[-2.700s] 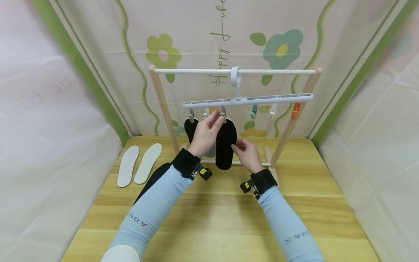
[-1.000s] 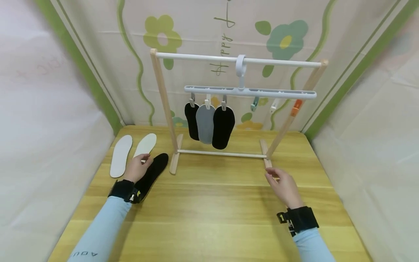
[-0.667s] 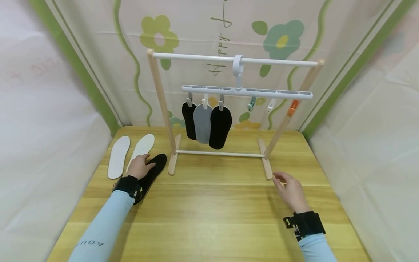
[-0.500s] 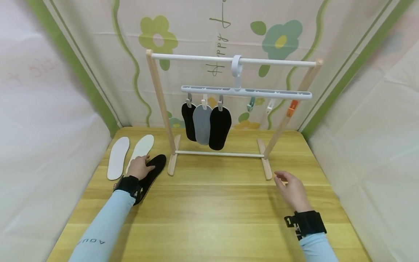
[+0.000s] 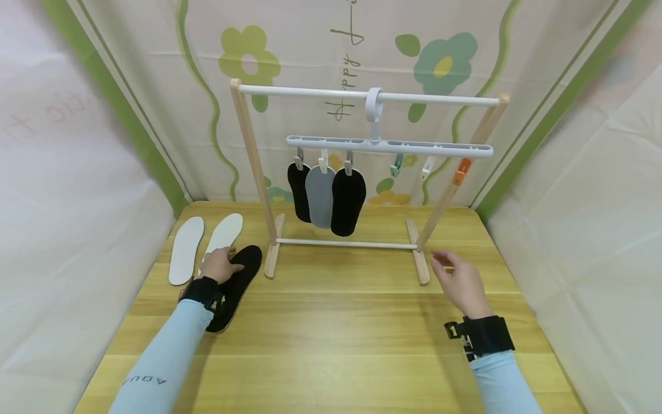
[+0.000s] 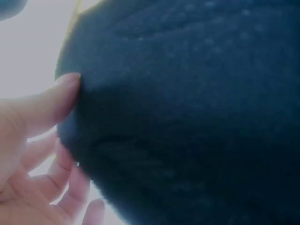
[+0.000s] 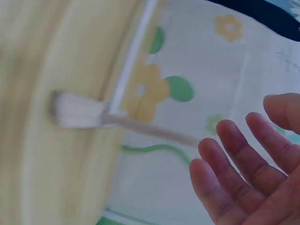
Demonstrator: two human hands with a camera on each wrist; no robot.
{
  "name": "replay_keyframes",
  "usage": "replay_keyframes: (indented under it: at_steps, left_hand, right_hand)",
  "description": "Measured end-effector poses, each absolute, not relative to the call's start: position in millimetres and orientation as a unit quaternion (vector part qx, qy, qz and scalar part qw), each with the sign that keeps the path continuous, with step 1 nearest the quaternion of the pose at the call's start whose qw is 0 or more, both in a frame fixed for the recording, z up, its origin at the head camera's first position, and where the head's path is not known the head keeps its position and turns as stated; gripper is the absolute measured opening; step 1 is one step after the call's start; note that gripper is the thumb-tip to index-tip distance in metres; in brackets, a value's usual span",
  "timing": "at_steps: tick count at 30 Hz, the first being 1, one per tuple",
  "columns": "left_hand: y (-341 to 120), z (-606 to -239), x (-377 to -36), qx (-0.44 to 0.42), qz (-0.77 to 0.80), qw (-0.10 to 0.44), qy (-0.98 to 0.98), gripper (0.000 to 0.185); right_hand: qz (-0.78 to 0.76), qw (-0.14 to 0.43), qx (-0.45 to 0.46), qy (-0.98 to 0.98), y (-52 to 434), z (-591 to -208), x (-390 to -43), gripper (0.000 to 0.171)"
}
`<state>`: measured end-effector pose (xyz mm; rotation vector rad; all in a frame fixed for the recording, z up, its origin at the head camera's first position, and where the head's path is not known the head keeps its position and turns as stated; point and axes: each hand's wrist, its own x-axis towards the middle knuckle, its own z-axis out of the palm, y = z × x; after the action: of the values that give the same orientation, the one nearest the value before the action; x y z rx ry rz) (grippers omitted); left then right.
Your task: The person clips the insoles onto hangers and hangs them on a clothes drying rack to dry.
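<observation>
Insoles, rack and my two hands on the wooden table (image 5: 341,333)

My left hand (image 5: 219,265) grips the black insole (image 5: 235,284) lying flat at the table's left, thumb (image 6: 44,105) on its top, fingers (image 6: 70,185) curled at its edge; two white insoles (image 5: 204,247) lie just beside it; my right hand (image 5: 460,283) hovers near the rack's right foot (image 5: 421,261), fingers loose, holding nothing; the rack (image 5: 362,98) carries a clip hanger (image 5: 388,145) with two black insoles (image 5: 347,198) and one grey insole (image 5: 319,195) pegged on.
</observation>
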<state>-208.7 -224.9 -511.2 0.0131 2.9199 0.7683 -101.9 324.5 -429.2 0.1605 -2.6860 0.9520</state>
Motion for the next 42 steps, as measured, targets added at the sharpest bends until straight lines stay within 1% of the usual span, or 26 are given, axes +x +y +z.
replay_keyframes:
  at_steps: [2,5,9,11,15,18,20,24,30,37,42]
  left_hand:
    - [-225,-507,-206,0.008,0.277,0.058,0.959,0.053]
    - [-227,-502,-203,0.020,0.311,0.046,0.949,0.038]
    - [-227,-496,-198,0.036,0.344,0.024,0.938,0.020]
    - [-225,-491,-195,0.042,0.349,0.013,0.936,0.017]
    - [-216,-475,-188,0.055,0.359,-0.005,0.932,0.019]
    - [-204,-459,-180,0.061,0.378,-0.013,0.924,0.022]
    - [-194,-448,-175,0.065,0.397,-0.016,0.916,0.025]
    - [-171,-427,-168,0.078,0.426,-0.025,0.901,0.028]
    - [-136,-408,-165,0.110,0.456,-0.039,0.883,0.023]
    - [-92,-390,-170,0.145,0.506,-0.030,0.850,0.017]
    - [-60,-379,-176,0.165,0.531,-0.030,0.831,0.015]
  right_hand:
    - [0.338,0.151,0.060,-0.927,319,-419,-108,0.031]
    - [0.346,0.166,0.067,-0.921,309,-402,-115,0.034]
    - [0.346,0.210,0.091,-0.910,291,-378,-125,0.034]
    - [0.347,0.237,0.108,-0.901,280,-365,-129,0.033]
    - [0.365,0.283,0.135,-0.877,260,-340,-138,0.033]
    - [0.374,0.299,0.144,-0.866,250,-324,-144,0.036]
    - [0.377,0.297,0.144,-0.865,245,-316,-148,0.038]
    - [0.376,0.274,0.134,-0.875,234,-304,-154,0.044]
    - [0.385,0.257,0.119,-0.878,224,-295,-160,0.055]
    - [0.470,0.194,0.090,-0.856,217,-289,-167,0.066]
    - [0.511,0.154,0.057,-0.844,215,-287,-176,0.071]
